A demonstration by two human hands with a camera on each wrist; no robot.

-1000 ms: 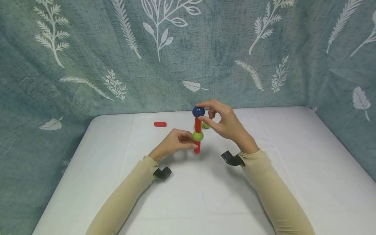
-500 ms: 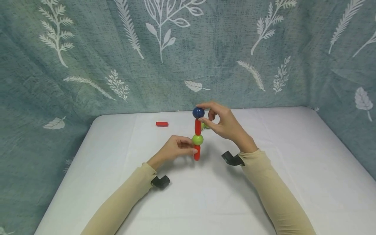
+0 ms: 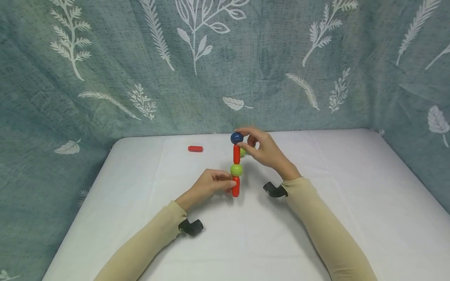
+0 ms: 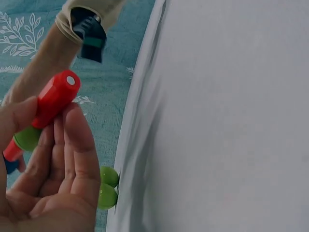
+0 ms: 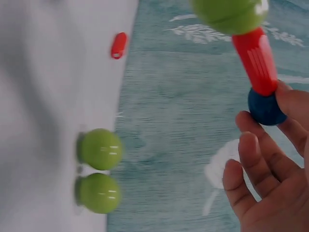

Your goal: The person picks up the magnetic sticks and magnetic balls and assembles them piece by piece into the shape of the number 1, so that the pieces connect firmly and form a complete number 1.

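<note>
Between my hands stands an upright chain of toy pieces. From the top down it runs blue ball (image 3: pixel 237 138), red rod (image 3: pixel 236 154), green ball (image 3: pixel 236 170) and second red rod (image 3: pixel 236 190). My right hand (image 3: pixel 266 151) pinches the blue ball between thumb and fingers. Lower down, my left hand (image 3: pixel 210 185) grips the bottom red rod near its upper end, thumb in front. A small pale disc shows in that rod's end (image 4: pixel 70 80) in the left wrist view. The right wrist view cuts off the chain above its green ball (image 5: pixel 229 12).
Two loose green balls (image 5: pixel 100 149) sit side by side on the white-covered table (image 3: pixel 302 238), partly hidden behind my right hand in the head view. A loose red rod (image 3: pixel 195 149) lies near the table's back edge. Patterned green-blue cloth (image 3: pixel 175 109) hangs behind.
Both hands have lowered in the head view with the chain, toward the person. My grips on the blue ball and bottom rod stay the same. The head view has shifted slightly.
</note>
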